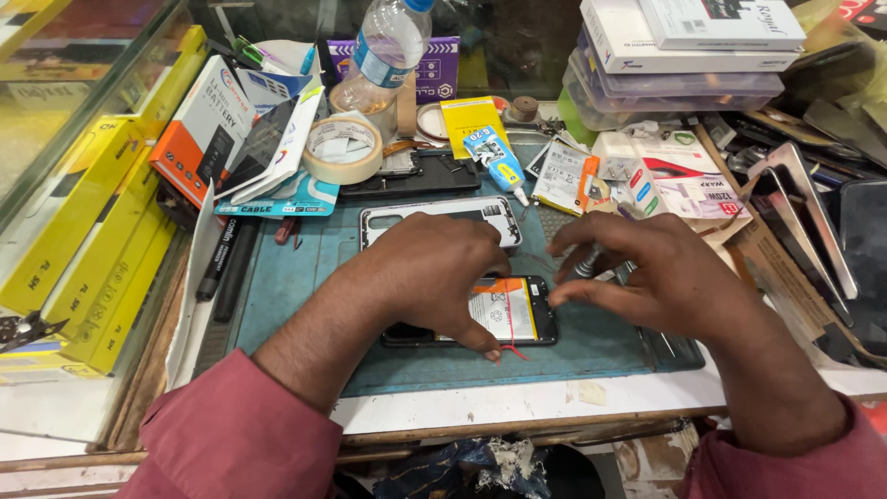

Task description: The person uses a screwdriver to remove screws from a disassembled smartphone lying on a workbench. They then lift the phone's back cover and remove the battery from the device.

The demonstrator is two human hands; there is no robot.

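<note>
head view, looking down on a teal work mat (305, 277) on a crowded repair bench. opened smartphone (517, 312) lying flat near the middle of the mat, back cover off, white battery (504, 310) showing with an orange strip at its upper edge and a thin red wire (510, 334) running down across it. long axis of the phone running left to right, almost parallel to the front edge of the bench; open back facing up; left end hidden under the palm, right end free, so cannot tell which end is the top. left hand (434, 273) laid over the left part of the phone, fingers curled down and pressing, one fingertip at the lower edge of the battery; holding the phone steady, not pinching anything visible. right hand (647, 273) just beside the right end of the phone, fingers bent and close together around a thin dark tool (589, 263) of metal look; tip of the tool not clear. probably the step of work around the battery inside the open phone. next move likely needing a firm hold from the left hand and a small careful motion from the right hand near the red wire, without pulling it. separate white back cover (439, 217) lying just above the phone, also left to right. roll of tape (343, 150), glue tube (494, 159) and plastic bottle (383, 51) further back, well apart from the hands.
</note>
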